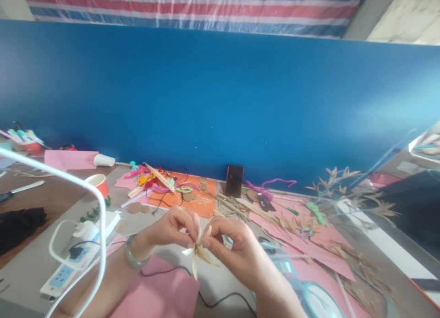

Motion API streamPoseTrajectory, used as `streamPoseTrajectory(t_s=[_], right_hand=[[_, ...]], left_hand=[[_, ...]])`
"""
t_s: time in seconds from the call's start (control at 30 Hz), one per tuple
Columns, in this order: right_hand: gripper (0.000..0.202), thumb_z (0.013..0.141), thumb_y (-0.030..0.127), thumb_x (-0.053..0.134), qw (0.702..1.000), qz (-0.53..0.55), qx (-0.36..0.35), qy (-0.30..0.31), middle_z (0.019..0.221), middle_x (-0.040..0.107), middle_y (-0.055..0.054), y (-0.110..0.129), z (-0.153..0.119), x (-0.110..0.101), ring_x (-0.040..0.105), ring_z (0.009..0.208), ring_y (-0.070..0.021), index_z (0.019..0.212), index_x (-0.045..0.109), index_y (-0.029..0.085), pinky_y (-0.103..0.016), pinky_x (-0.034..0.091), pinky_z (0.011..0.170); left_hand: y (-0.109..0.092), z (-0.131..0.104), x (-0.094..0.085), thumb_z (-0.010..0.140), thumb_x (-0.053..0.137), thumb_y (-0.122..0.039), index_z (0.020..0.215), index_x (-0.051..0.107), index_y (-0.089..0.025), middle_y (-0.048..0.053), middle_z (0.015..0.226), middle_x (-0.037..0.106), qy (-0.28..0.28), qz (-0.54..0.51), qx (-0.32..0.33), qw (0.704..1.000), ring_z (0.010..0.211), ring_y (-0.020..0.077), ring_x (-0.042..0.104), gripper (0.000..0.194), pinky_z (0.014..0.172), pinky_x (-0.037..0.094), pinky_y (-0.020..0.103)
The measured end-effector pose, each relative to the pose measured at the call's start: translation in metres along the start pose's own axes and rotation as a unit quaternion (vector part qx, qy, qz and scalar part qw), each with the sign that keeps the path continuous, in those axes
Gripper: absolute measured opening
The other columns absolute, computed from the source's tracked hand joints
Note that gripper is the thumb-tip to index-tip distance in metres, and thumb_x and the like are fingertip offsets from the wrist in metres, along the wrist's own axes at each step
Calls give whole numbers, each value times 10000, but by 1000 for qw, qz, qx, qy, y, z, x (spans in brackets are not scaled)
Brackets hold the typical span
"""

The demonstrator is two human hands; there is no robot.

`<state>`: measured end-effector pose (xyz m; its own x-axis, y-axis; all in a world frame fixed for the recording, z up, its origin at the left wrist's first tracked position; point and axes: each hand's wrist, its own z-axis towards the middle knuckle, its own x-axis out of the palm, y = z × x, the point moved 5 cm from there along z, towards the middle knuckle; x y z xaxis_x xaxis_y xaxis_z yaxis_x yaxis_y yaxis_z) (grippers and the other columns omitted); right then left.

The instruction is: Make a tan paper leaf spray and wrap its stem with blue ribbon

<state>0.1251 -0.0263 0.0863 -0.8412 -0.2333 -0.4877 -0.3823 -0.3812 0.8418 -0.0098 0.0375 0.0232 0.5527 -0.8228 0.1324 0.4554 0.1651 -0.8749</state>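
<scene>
Low over the grey desk (220, 288), the left hand (175, 228) and the right hand (233, 247) meet, each with thumb and fingertips pinched together on the pale, petalled piece (198, 254). It sits right between them, narrow petals splaying downward, clear of the surface. I'd judge it very light, papery and a little springy, the sort of dry thing that splits or creases if squeezed hard along a petal; the gathered middle looks the safest place to take hold, with a soft pinch and the loose tips left alone. That middle is just what the fingers cover, so I cannot tell whether anything binds it. Below the left wrist, with its pale bangle (137, 254), lies a pink sheet (161, 290), cut off at the bottom edge of view. Farther out, a phone (234, 180) leans against the blue panel (213, 89), beside an orange sheet (206, 203) strewn with scraps too tangled to sort. The right forearm partly hides some bluish round things (319, 299), blurred past naming, and a white cable (102, 217) crosses in front of the left forearm.
</scene>
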Motion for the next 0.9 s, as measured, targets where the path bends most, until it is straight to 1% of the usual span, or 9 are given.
streamPoseTrajectory(t_s=[0.27,0.4,0.47,0.57,0.67,0.77,0.9], right_hand=[[252,917,288,576,1000,21,1,10,684,614,4,1,2,1,518,629,-108,697,609,169,-217,381,573],[285,933,315,558,1000,22,-3,14,666,609,3,3,3,2,519,615,-103,710,646,161,-213,375,559],[278,930,324,564,1000,23,-8,7,677,617,0,4,3,2,524,622,-104,725,660,162,-213,377,561],[210,905,319,602,999,28,-7,-14,684,619,4,3,2,1,512,616,-102,774,667,169,-209,382,554],[108,856,280,657,999,37,1,-24,671,604,20,1,1,1,500,595,-99,818,652,179,-207,393,549],[73,816,239,690,999,35,-8,-20,717,628,11,1,0,2,517,614,-106,796,643,188,-221,414,576],[135,851,261,661,999,42,-21,-1,738,624,4,3,0,4,522,628,-107,740,637,188,-226,416,580]], left_hand=[[-5,1,3,681,809,-162,647,724,-153,52,687,641,9,-11,-2,1000,641,137,598,92,619,470,251],[-3,1,2,679,809,-156,647,724,-161,43,667,625,11,-18,4,1000,649,138,586,92,634,464,258],[-1,0,1,681,810,-166,636,717,-161,43,660,621,8,-19,6,1000,657,142,585,104,641,466,262],[2,-1,0,684,813,-190,617,701,-155,50,670,628,1,-13,0,1000,669,150,598,134,650,482,267],[4,-1,0,676,821,-209,606,688,-150,51,677,633,-5,-14,-8,1000,674,154,610,161,654,498,271],[4,-1,2,665,826,-181,613,695,-149,42,661,628,0,-28,-9,1000,649,144,603,145,641,495,267],[3,1,6,682,817,-177,641,717,-140,54,679,643,19,-23,-20,999,661,143,607,115,647,483,264]])
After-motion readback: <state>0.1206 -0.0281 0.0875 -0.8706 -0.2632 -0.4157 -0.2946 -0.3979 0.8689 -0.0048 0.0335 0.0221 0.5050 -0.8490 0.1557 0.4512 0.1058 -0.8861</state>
